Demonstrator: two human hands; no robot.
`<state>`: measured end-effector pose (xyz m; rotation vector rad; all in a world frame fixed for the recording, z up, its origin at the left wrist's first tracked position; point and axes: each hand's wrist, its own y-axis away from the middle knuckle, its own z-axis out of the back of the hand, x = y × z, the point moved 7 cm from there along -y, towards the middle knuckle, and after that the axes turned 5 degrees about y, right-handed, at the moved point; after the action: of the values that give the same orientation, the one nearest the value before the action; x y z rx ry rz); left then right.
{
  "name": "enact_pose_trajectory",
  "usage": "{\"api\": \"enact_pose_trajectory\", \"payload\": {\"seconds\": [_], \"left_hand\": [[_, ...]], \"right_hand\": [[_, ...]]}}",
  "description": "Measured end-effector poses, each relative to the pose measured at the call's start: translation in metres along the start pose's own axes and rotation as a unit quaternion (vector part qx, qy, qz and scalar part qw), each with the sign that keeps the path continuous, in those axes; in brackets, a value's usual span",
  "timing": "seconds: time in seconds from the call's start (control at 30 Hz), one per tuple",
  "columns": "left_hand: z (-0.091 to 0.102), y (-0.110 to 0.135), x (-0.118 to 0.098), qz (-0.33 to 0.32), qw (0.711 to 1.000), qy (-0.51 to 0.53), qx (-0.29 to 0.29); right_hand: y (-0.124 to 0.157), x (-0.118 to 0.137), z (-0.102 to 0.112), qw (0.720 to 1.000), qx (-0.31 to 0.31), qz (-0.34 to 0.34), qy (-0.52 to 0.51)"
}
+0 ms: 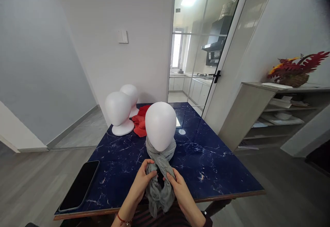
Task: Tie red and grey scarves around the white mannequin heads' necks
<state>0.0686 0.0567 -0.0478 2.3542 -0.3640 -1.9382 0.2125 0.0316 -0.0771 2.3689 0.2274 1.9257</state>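
A white mannequin head stands upright on the blue marbled table, straight in front of me. Around its neck wraps a thin grey scarf, crossed at the front, with its two ends hanging toward me over the table's near edge. My left hand, a red cord bracelet at its wrist, is closed on the left part of the scarf just below the neck. On the other side, my right hand pinches the right part between thumb and fingers. Both hands are close to the head's base without covering its front.
Two more white mannequin heads stand at the table's back left, beside a crumpled red cloth. A black phone lies at the front left corner of the table. A glass door and an open shelf are beyond it.
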Motion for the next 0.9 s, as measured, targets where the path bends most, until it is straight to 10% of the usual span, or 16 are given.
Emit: {"api": "enact_pose_trajectory", "payload": {"seconds": [0.27,0.5,0.67,0.9], "left_hand": [[-0.001,-0.008,-0.031,-0.108,0.981,-0.164,0.008],[-0.008,-0.018,-0.038,-0.106,0.923,-0.368,-0.027],[-0.009,-0.021,-0.045,-0.167,0.902,-0.389,-0.087],[-0.017,-0.012,-0.049,-0.244,0.897,-0.365,-0.053]], "right_hand": [[0.006,0.023,-0.029,0.967,0.108,0.097,0.211],[-0.024,0.018,-0.028,0.922,0.085,0.131,0.354],[-0.041,0.003,-0.025,0.996,0.05,0.019,0.067],[-0.046,0.006,-0.031,0.967,-0.011,-0.079,-0.24]]}}
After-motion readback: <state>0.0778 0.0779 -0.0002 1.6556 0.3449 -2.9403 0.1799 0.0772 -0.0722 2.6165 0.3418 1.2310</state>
